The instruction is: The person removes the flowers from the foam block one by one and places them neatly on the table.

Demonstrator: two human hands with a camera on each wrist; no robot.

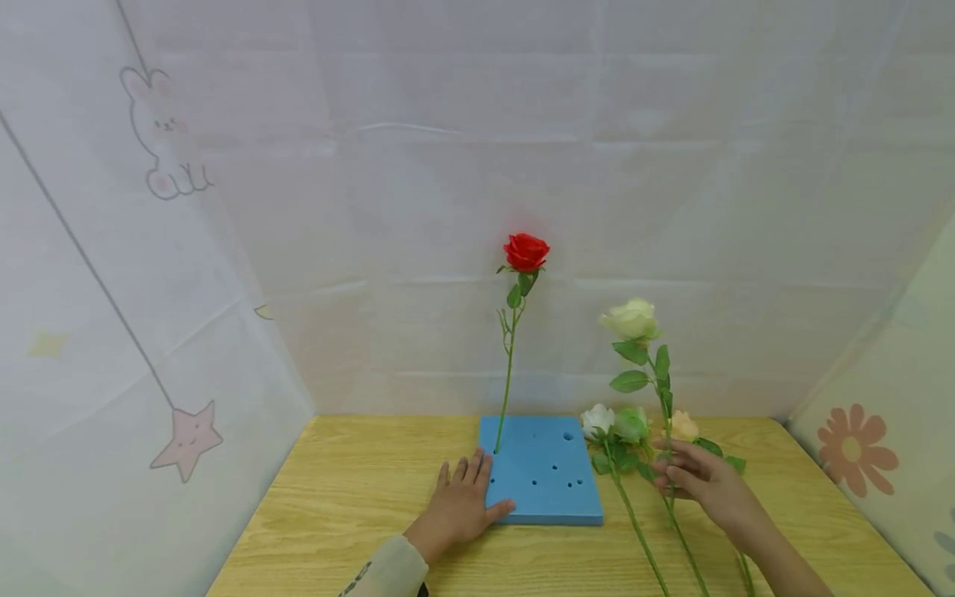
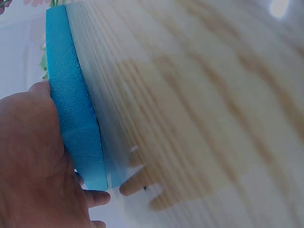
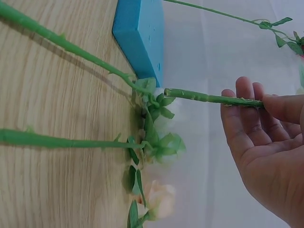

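Note:
My right hand (image 1: 709, 489) pinches the stem of a pale cream rose (image 1: 632, 320) between thumb and fingers, holding it upright. In the right wrist view the stem's cut lower end (image 3: 187, 95) sticks out past the fingertips, raised off the table. A blue foam block (image 1: 533, 504) with several small holes lies flat in front of me. My left hand (image 1: 464, 504) rests at its left side, fingers spread and the thumb over the front left corner. A red rose (image 1: 526, 252) stands in a hole near the block's left edge, leaning slightly right.
Right of the block, a white rose (image 1: 597, 420), a greenish rose (image 1: 632, 424) and a peach rose (image 1: 683, 426) lie on the wooden table (image 1: 358, 497), stems toward me. A pale curtain (image 1: 418, 249) hangs behind the table and along both sides.

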